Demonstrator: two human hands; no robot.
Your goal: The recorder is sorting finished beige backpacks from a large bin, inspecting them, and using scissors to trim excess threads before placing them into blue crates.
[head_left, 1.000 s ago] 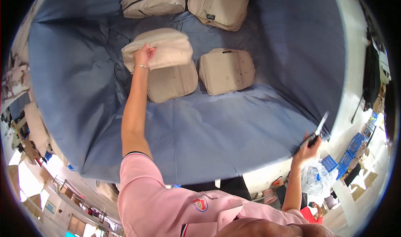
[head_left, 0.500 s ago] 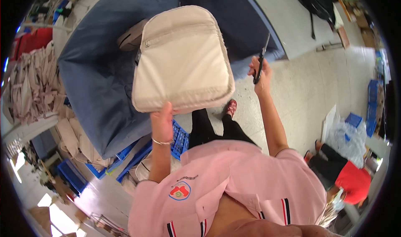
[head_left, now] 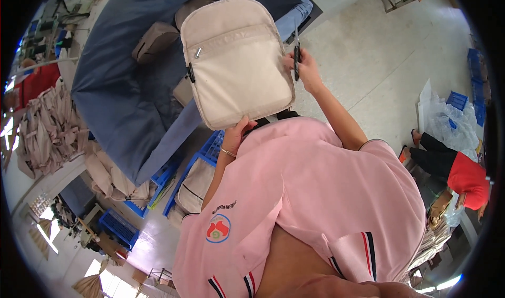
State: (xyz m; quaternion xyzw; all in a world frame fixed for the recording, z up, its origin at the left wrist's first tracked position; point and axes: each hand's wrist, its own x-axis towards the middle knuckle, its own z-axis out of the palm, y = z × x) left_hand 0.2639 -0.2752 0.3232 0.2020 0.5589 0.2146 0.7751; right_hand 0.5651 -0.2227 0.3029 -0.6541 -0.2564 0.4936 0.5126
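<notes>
A beige backpack (head_left: 239,69) is held up in front of me, showing a zipped pocket across its upper part and a black buckle at its left edge. My left hand (head_left: 236,132) grips its bottom edge, with the thumb on the face and the other fingers mostly hidden. Beside the backpack's right edge, my right hand (head_left: 304,69) is closed around black-handled scissors (head_left: 297,61), blades pointing away from me. Whether its fingers touch the bag is hard to make out.
Beyond the backpack is a large blue fabric-lined bin (head_left: 113,103) with beige bags (head_left: 155,41) inside. Blue crates (head_left: 120,228) and piled beige pieces (head_left: 52,124) lie left. At right, a person in red (head_left: 468,180) is near clear plastic wrapping (head_left: 447,122).
The backpack has turned slightly and now sits more upright. My right hand has come left with the scissors, up to the bag's right edge. More of the bags in the bin shows.
</notes>
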